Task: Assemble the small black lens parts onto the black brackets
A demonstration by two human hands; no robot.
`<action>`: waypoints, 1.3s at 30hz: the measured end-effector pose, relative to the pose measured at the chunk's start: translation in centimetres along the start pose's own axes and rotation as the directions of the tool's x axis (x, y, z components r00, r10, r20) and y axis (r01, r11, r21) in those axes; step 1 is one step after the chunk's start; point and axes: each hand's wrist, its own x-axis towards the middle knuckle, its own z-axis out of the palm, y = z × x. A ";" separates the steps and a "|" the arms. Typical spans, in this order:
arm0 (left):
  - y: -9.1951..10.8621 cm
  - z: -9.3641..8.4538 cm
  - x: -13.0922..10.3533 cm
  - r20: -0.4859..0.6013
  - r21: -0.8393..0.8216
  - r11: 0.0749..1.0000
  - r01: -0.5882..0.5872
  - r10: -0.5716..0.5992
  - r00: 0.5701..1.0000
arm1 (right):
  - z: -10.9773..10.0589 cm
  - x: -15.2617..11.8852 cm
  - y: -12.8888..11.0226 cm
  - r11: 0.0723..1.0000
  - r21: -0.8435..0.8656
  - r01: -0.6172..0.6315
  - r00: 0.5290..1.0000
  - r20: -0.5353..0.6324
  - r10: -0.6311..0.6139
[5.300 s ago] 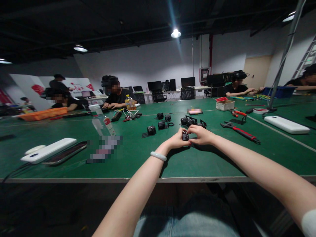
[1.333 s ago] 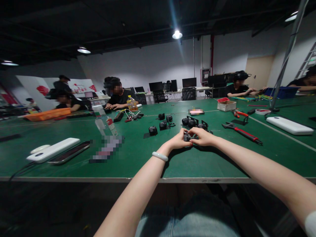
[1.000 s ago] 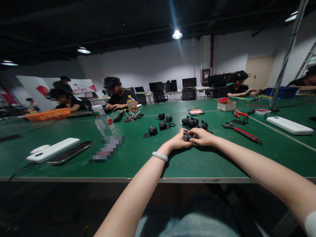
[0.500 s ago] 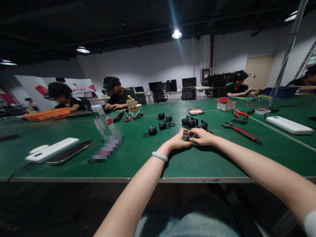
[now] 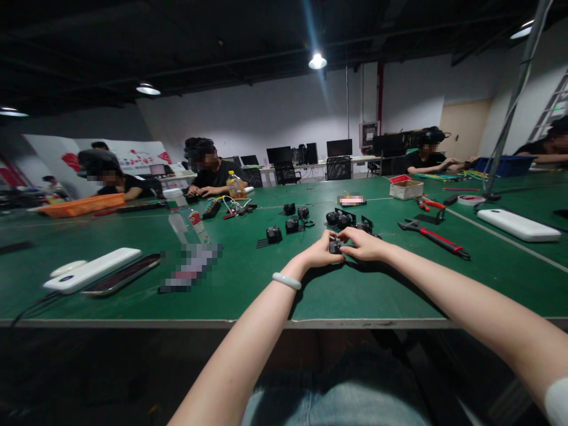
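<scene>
My left hand and my right hand meet over the green table. Between their fingertips is a small black part, partly hidden by the fingers. My left hand grips it from the left. The fingers of my right hand are bent against its right side. Just beyond my hands sits a group of black parts with flat plates. More such black parts lie to the left, one beside a small black ring.
An adjustable wrench with red-black handle and a white power bank lie right. Left are a phone, another white device and a clear bottle. A white box stands farther back. Other people sit across the table.
My right hand's fingers have shifted very slightly around the black part. My left hand stays in nearly the same place, and the parts on the table have not moved.
</scene>
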 end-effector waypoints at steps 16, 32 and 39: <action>-0.1 0.1 0.1 -0.007 -0.029 0.999 -0.018 0.018 1.000 | 0.2 0.1 -0.4 0.997 0.000 0.075 0.997 -0.030 -0.075; 0.3 0.0 -0.1 -0.002 -0.013 1.000 -0.015 0.015 1.000 | 0.3 0.1 0.5 0.998 0.048 0.028 1.000 0.003 -0.028; 0.6 -0.1 -0.1 0.008 -0.010 1.000 -0.018 0.018 1.000 | 0.3 0.0 0.5 0.999 0.049 0.003 1.000 0.007 -0.004</action>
